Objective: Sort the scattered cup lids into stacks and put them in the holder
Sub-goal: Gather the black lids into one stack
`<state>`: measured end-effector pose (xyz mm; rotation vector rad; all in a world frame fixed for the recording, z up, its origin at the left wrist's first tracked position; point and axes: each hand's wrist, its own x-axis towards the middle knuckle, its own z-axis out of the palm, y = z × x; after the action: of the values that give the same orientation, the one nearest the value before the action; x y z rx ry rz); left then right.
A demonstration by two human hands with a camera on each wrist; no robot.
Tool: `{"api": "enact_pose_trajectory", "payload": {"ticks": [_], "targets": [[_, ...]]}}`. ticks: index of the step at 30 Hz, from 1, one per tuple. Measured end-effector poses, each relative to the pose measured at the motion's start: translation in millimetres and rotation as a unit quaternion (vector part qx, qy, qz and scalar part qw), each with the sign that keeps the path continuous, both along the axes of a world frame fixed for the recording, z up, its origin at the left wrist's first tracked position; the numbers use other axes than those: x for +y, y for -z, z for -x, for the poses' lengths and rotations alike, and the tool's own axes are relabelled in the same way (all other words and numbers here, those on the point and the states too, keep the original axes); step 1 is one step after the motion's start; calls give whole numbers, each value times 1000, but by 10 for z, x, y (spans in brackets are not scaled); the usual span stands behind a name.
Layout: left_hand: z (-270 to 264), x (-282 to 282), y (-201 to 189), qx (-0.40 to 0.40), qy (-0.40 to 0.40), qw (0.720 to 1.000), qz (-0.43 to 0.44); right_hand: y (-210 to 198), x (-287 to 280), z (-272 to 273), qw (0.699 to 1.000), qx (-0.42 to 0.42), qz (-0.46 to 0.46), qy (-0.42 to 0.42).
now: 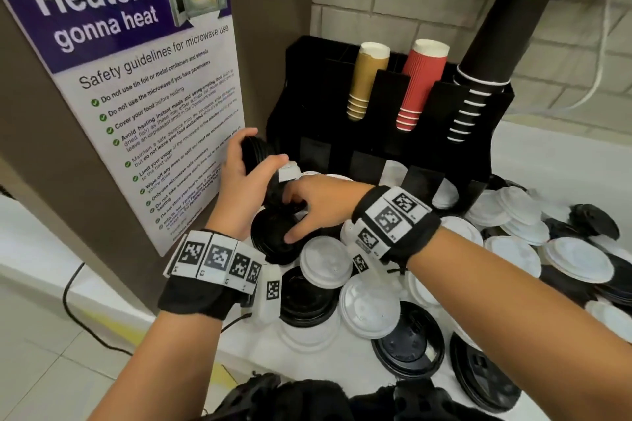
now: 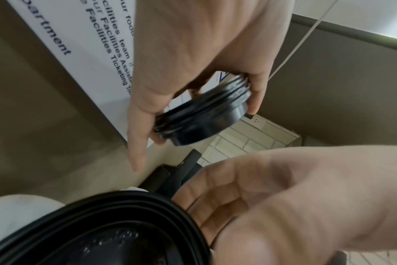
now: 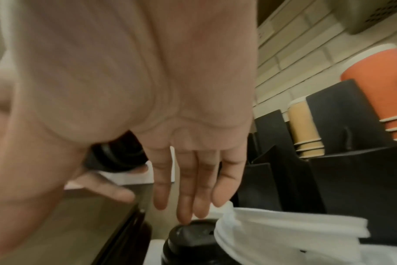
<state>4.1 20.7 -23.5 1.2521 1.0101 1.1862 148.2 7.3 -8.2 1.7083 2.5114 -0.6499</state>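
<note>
The left hand (image 1: 244, 178) holds a small stack of black lids (image 1: 254, 151). The right hand (image 1: 319, 203) reaches with straight fingers onto a black lid (image 1: 273, 236) beside the holder (image 1: 393, 147).

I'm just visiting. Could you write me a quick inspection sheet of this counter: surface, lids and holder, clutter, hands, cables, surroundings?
Surface: white counter, mostly covered.
Job's things: white lids and black lids scattered; black holder with white lids in lower slots.
Clutter: gold cups, red cups, black cups in the holder.
Hands: left hand grips a black lid stack; right hand reaches a black lid, fingers straight.
Cables: black cable on the floor.
Surroundings: microwave safety poster, brick wall.
</note>
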Motion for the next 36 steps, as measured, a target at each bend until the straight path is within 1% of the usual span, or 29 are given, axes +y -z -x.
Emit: {"api": "enact_pose_trajectory", "payload": {"ticks": [6,8,9,12,14,15,17,18,19,21,23,25,27,31,33,36], "targets": [[89,-2,-27,2,-5,1000,-16,131,82,221,995,-95,-11,-6],[103,-11,-28,9,-1,1000,-23,125,95,244,994,-110,-25,-3],[101,-19,-29,12,5,1000,-26,104,102,236,994,-104,-28,3],[84,-53,-26,25,24,999,-32,-21,126,158,997,-36,-43,44],[66,-65,-17,31,28,998,-39,-137,136,57,991,32,-94,93],[53,-69,-12,30,31,998,-40,-190,129,12,981,79,-127,127],[21,-78,-17,20,43,998,-37,-280,71,-37,950,188,-175,178],[1,-82,-21,10,49,998,-33,-312,30,-43,938,236,-173,185],[-18,-82,-22,-6,53,998,-29,-338,-24,-43,931,280,-151,180],[-46,-68,-23,-42,61,997,-20,-362,-134,-41,917,358,-75,157],[-58,-71,-38,-74,80,994,-15,-361,-208,-86,899,413,-18,144],[-63,-86,-56,-89,99,991,-13,-354,-267,-144,882,452,9,135],[-62,-119,-83,-99,119,988,-3,-353,-310,-200,872,472,23,130],[-65,-192,-130,-106,176,979,14,-354,-355,-275,874,473,21,112],[-81,-227,-144,-102,182,978,11,-333,-356,-295,869,483,11,103],[-119,-268,-152,-97,172,980,10,-291,-351,-285,869,482,-33,108]]}}
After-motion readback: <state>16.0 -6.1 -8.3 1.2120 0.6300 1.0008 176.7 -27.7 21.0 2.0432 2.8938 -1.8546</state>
